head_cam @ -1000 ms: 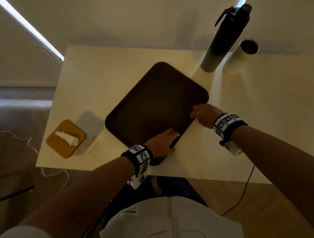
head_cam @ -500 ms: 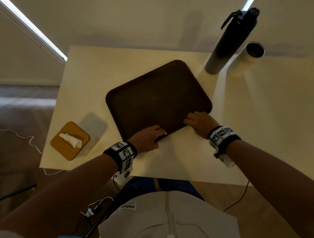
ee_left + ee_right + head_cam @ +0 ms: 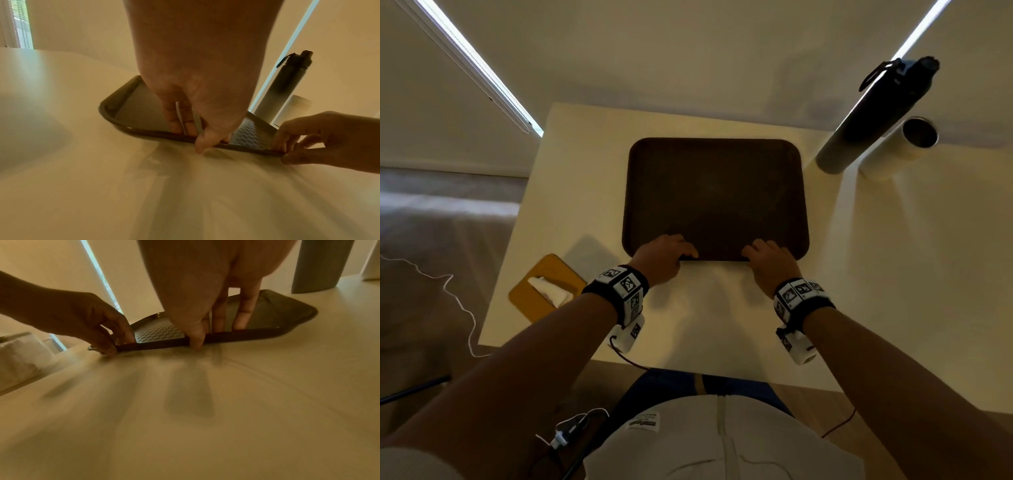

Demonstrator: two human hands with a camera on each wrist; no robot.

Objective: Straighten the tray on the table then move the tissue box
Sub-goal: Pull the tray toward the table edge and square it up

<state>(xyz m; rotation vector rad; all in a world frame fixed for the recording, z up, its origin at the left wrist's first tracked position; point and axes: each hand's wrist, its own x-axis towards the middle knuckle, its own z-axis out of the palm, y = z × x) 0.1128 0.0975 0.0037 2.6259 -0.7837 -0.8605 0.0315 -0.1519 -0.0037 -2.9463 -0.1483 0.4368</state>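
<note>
A: Where do things stand?

B: The tray [image 3: 715, 192] lies flat in the middle of the table [image 3: 893, 274], its near rim looking parallel to the table's front edge. Both hands pinch that rim, thumbs at its outer edge and fingers inside the lip: the left hand [image 3: 661, 260] at about 7 o'clock of the tray, the right hand [image 3: 770, 263] at about 5 o'clock.

A: And the box?

B: The tissue box [image 3: 548, 291] sits at the table's front left corner, roughly 8 o'clock from the tray and clear of it, a tissue poking out of its top.

A: So how should the squaring be done well?

B: I'd judge it nearly done. Any last correction should be a small pivot: one hand steady, the other nudging, tray kept flat so it slides and doesn't lift. Check the side rims against the table's sides, not just the front.

A: Anything to mind?

B: The bottle [image 3: 873, 116] and the cup [image 3: 900, 147] stand near the far right corner, at 1 o'clock. Pushing the tray that way could tip the tall one, so I'd keep any shift toward 6 o'clock. Let go of both grips gently so the tray doesn't skew, then the left hand is nearest the box.
</note>
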